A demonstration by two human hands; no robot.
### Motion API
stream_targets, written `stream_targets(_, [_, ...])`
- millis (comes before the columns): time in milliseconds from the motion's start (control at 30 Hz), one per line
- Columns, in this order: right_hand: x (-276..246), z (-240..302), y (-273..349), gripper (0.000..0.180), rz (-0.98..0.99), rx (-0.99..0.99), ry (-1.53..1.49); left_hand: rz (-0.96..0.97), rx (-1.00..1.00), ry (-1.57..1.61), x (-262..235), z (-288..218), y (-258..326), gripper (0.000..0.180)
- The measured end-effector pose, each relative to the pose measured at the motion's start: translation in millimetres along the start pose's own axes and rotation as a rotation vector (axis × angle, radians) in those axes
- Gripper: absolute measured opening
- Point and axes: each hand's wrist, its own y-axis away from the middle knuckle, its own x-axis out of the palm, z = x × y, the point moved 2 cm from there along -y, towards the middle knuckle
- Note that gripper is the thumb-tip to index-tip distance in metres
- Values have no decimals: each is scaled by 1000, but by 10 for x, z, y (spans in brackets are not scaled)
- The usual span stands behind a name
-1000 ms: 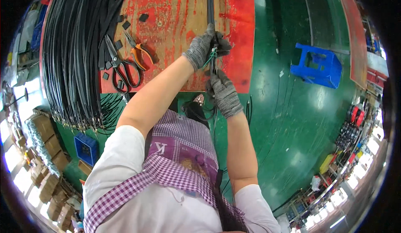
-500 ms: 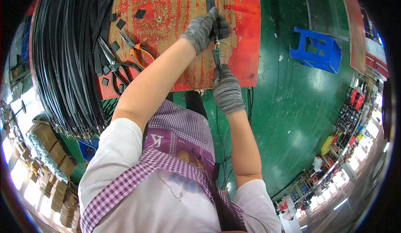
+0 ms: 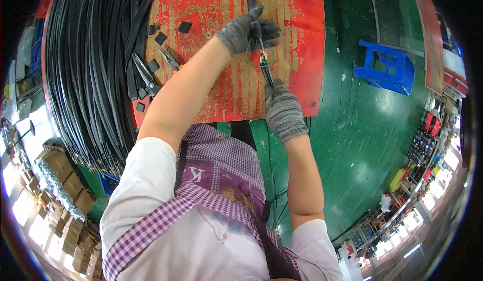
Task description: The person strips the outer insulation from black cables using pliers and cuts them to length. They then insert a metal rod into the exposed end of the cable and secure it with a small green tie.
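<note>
My left hand [image 3: 248, 31], in a grey glove, is loosely around the lower end of a flat black sleeve [image 3: 255, 29]. Its thumb lies over the sleeve, and its fingers stretch out to the right beneath. Thin cables come out of the sleeve toward me, with a green band and small metallic ends [image 3: 264, 62] in the gap between my hands. Lower down, my right hand [image 3: 285, 111], also gloved, is closed around dark cables [image 3: 268, 77] near the table's front edge. What lies inside that grip is hidden.
On the worn red table [image 3: 211, 99] lie scissors [image 3: 144, 74], pliers [image 3: 168, 58] partly hidden by my left forearm, and small black pieces [image 3: 184, 27]. A thick bundle of black cables [image 3: 85, 79] hangs over the left side. A blue stool [image 3: 386, 68] stands on the green floor [image 3: 347, 145].
The view has shifted, so the table appears lower and further right. My left fingers have spread from around the sleeve, and the gap between my hands is wider. My forearm covers more of the tools.
</note>
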Motion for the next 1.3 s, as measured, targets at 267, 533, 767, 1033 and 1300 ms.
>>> stream_targets(267, [-96, 60, 45, 22, 98, 135, -99, 163, 104, 267, -168, -196, -383, 30])
stream_targets(533, [84, 157, -194, 25, 2, 143, 30, 222, -60, 212, -146, -238, -288, 33])
stream_targets(767, [24, 338, -367, 27, 181, 341, 122, -113, 41, 115, -79, -228, -89, 38])
stream_targets(1033, [-111, 273, -305, 33, 147, 352, 232, -304, -34, 108, 47, -294, -55, 36])
stream_targets(1300, [-59, 277, -429, 31, 111, 338, 246, -429, 5, -65, 73, -320, -48, 38])
